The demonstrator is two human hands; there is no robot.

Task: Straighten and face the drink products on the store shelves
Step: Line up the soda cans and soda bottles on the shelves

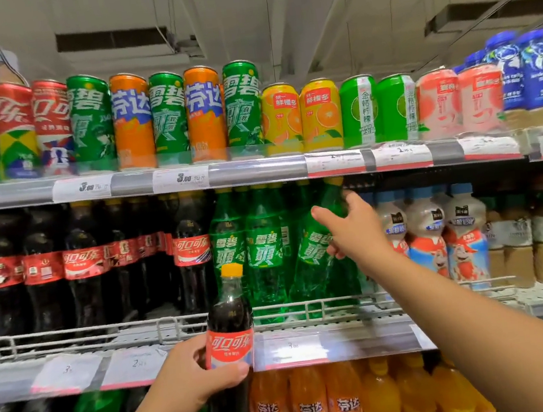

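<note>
My left hand (pixel 189 380) grips a dark cola bottle (pixel 227 317) with a yellow cap and red label, held upright in front of the middle shelf's wire rail. My right hand (pixel 351 226) holds a green soda bottle (pixel 313 252) on the middle shelf; that bottle leans to the right, its cap up near the shelf above. Two upright green soda bottles (pixel 248 249) stand to its left, and a row of cola bottles (pixel 82 263) fills the shelf further left.
Tall cans (pixel 167 119) line the top shelf, with blue bottles (pixel 534 71) at its right end. White milk-drink bottles (pixel 438 236) stand right of the green ones. Orange soda bottles (pixel 322 405) fill the lower shelf. A wire rail (pixel 310 307) and price tags (pixel 83 188) edge the shelves.
</note>
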